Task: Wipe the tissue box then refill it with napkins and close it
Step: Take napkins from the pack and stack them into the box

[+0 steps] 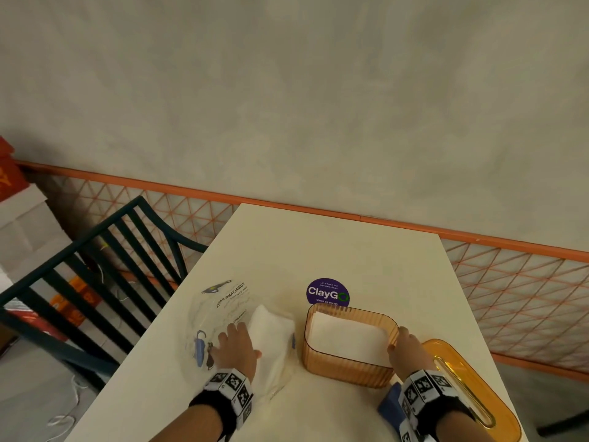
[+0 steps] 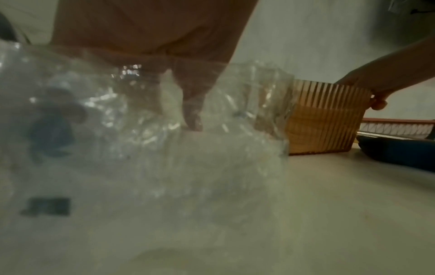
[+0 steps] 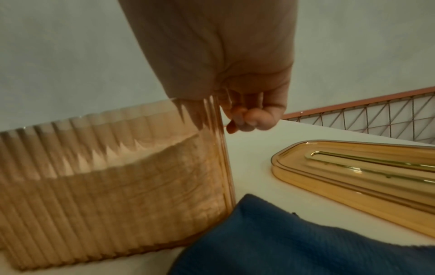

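Note:
The amber ribbed tissue box (image 1: 347, 368) stands open on the table, with a stack of white napkins (image 1: 347, 336) inside. My right hand (image 1: 398, 341) pinches its right wall, thumb inside the rim and fingers (image 3: 249, 119) curled outside. The box's amber lid (image 1: 462, 387) lies flat to the right, slot up. Left of the box is a clear plastic napkin pack (image 1: 220, 314) with white napkins (image 1: 271, 342) showing. My left hand (image 1: 239, 342) grips the pack, fingers (image 2: 193, 111) bent down into the plastic and thumb on the napkins.
A blue cloth (image 1: 390, 406) lies by the box's near right corner, under my right wrist. A purple round sticker (image 1: 328, 293) marks the table behind the box. A dark chair (image 1: 95, 266) stands at the table's left edge. An orange lattice rail (image 1: 526, 298) runs behind.

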Motion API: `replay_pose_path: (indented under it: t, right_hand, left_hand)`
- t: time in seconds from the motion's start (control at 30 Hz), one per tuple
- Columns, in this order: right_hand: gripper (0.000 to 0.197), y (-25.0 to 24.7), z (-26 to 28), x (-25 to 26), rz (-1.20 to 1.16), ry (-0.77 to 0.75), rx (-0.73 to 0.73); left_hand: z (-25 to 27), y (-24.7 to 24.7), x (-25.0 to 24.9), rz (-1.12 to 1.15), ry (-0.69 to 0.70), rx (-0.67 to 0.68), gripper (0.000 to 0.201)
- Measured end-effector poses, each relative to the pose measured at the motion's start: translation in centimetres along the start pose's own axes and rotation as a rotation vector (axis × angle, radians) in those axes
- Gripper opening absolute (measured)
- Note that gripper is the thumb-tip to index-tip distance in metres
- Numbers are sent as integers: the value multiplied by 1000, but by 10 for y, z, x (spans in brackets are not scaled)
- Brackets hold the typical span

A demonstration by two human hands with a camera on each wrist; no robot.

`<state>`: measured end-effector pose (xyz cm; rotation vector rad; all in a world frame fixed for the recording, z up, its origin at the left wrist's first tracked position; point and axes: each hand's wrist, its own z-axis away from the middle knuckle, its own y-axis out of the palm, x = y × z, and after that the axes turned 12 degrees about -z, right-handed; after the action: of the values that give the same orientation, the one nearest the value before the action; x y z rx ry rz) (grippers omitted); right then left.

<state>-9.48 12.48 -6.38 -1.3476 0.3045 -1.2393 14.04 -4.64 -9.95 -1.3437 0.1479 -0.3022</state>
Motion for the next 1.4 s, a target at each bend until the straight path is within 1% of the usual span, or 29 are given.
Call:
replay_pose_path:
  t: [0.03,0.07,0.1,0.17,0.23,0.27,0.33,0.4,0.43,0.5,0.57,0.6,0.63,0.7,0.77,0.83,0.9,0.97,1.03,1.13,1.17,1.2,1.3,1.33,1.4]
  right_hand:
    - [37,0,0,0,-7,7,-2]
    - [38,1,-1,-1,-16,17,-3]
    - [38,1,-1,-1,-25,25,0]
    - [39,1,-1,-1,-31,30,5]
    - [39,2,-3,-1,-32,28,4]
    - [40,2,-3,-1,-32,28,7]
    - [42,0,-2,-1,-28,30,22]
    - [48,-6,-3,-1,2,18,56]
    - [52,-10,-5,-1,23,1,55]
    - [54,-24,-7,8,20,-77,-3]
    - [52,-37,-6,29,-125,-213,-47]
    - [51,-44,-3,45,-225,-282,-24]
    - [51,-49,1,61,-312,-340,33]
    - [53,-55,12,93,-440,-391,209]
    - [52,-57,22,113,-497,-389,352]
    - [44,-57,28,120,-509,-375,423]
    - [32,-58,32,117,-591,-349,465]
    - [31,-62,32,111,-711,-329,497]
    - [33,-69,32,103,-850,-310,489]
    - [28,-79,35,92,-1127,-236,407]
    - [27,-79,36,90,-1202,-205,386]
    - [27,-77,38,88,-1254,-172,378]
    - [27,-66,41,85,-1240,-112,403]
    - [27,-63,41,85,-1221,-101,386]
    - [26,-63,35,80,-1201,-73,299]
  left_hand:
    - [0,0,0,-11,17,-15,60]
    - [-1,1,1,8,30,3,61]
    - [-3,0,2,78,35,50,64]
    - [-11,-5,3,238,2,181,73]
    - [-16,-15,7,336,-40,251,77]
    - [-18,-21,10,360,-38,288,76]
    - [-22,-33,18,422,51,388,67]
    - [-25,-44,30,533,138,498,60]
    - [-25,-50,36,596,172,517,60]
    - [-24,-67,45,701,227,509,59]
    - [-16,-90,45,742,303,504,49]
    - [-12,-102,42,751,356,516,46]
    - [-8,-114,38,753,415,532,45]
    - [1,-134,24,747,516,578,45]
    - [10,-148,9,745,586,619,45]
    - [16,-155,-4,759,634,643,46]
    - [17,-154,-11,783,665,646,46]
    - [15,-149,-12,825,663,659,47]
    - [12,-139,-8,954,609,689,42]
    - [12,-115,-1,1362,447,765,38]
    - [14,-109,-1,1472,406,787,36]
    - [17,-104,-4,1532,377,797,34]
    - [20,-101,-22,1530,309,759,34]
    - [19,-103,-27,1516,287,721,36]
    - [16,-108,-36,1463,269,626,38]
